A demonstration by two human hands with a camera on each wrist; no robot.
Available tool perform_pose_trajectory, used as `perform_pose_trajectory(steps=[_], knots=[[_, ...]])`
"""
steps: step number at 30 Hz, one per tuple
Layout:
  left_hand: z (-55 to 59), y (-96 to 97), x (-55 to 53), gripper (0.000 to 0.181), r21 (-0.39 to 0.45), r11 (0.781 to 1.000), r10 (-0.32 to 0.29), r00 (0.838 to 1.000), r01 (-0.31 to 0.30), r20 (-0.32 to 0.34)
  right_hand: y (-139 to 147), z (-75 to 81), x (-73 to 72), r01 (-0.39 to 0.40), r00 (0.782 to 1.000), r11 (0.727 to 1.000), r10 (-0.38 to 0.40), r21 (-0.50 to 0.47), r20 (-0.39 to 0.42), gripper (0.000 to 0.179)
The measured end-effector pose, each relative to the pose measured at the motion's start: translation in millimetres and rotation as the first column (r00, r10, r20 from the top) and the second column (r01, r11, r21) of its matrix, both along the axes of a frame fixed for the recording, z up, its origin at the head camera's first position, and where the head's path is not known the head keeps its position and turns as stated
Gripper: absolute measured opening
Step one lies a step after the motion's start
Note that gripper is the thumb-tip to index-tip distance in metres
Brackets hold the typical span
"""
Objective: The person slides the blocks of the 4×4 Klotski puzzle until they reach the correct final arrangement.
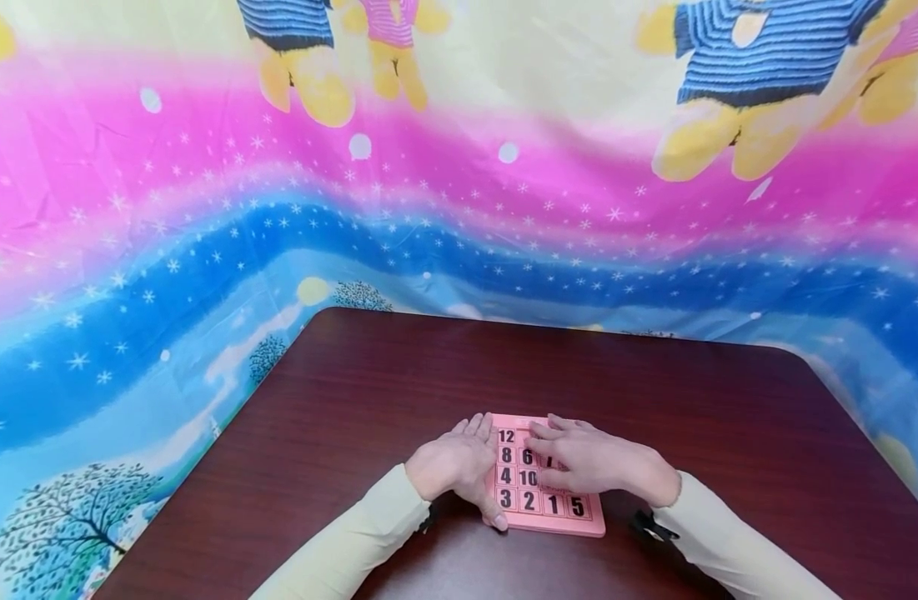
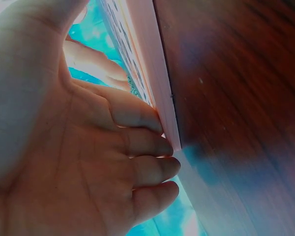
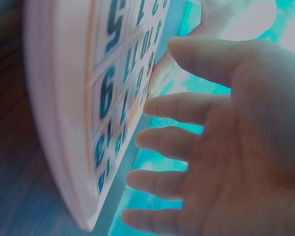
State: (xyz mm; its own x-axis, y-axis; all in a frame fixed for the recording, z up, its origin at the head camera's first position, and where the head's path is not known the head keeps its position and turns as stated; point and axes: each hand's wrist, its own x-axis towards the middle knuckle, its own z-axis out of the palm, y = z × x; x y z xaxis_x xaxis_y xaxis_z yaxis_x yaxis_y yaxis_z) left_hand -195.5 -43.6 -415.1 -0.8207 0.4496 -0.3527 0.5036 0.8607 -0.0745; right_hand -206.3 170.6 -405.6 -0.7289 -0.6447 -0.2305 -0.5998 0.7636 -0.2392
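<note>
two hands (image 1: 459, 462) (image 1: 597, 458), tiles (image 1: 529, 501) partly hidden, patterned backdrop (image 1: 443, 192)

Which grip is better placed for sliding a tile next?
Probably the right grip: its spread fingers reach over the numbered tiles, while the left grip touches the edge of the pink board.

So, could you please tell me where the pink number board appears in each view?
Head: the pink number board lies in the lower part, just right of centre.
Left wrist: seen nearly edge-on, its pink side slants from the top edge to just right of centre.
Right wrist: mostly in the left half, its numbered face steeply foreshortened.
Shared landmark: the dark brown tabletop.
</note>
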Motion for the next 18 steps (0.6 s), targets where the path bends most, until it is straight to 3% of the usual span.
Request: perform_pose_trajectory(steps=[9,18], knots=[[-0.9,0.0,-1.8,0.134,-0.015,1.000,-0.012,1.000,0.012,0.006,-21.5,-4.0,-2.7,-0.064,0.998,0.998,0.064,0.024,0.005,0.060],[-0.4,-0.5,-2.0,0.133,-0.012,1.000,-0.017,1.000,0.017,0.008,-24.7,-8.0,-8.3,-0.042,0.999,0.998,0.041,0.046,0.035,0.061]])
